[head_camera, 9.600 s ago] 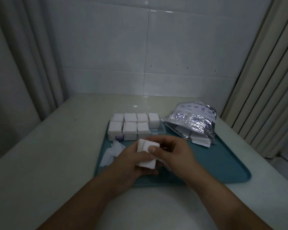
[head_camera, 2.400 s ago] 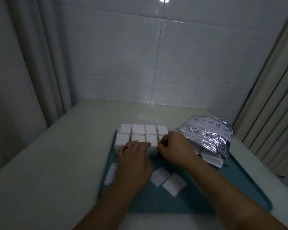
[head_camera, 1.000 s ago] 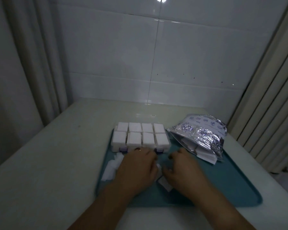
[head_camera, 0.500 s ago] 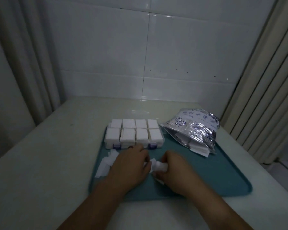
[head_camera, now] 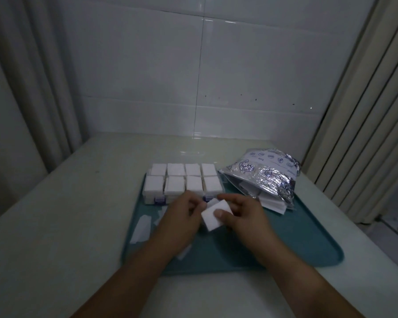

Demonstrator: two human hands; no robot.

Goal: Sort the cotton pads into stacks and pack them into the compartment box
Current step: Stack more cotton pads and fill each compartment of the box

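foil bag print reads, perhaps, "date".

Between the left hand and right hand sits a small stack of cotton pads, soft, matt and fibrous. Beyond the fingers, the compartment box is clear smooth plastic with 8 matt white fills. Beyond the right hand, a foil bag is crinkled and shiny. Under both hands lies a matt teal plastic tray on a smooth, faintly glossy table; the wall tiles are glazed.
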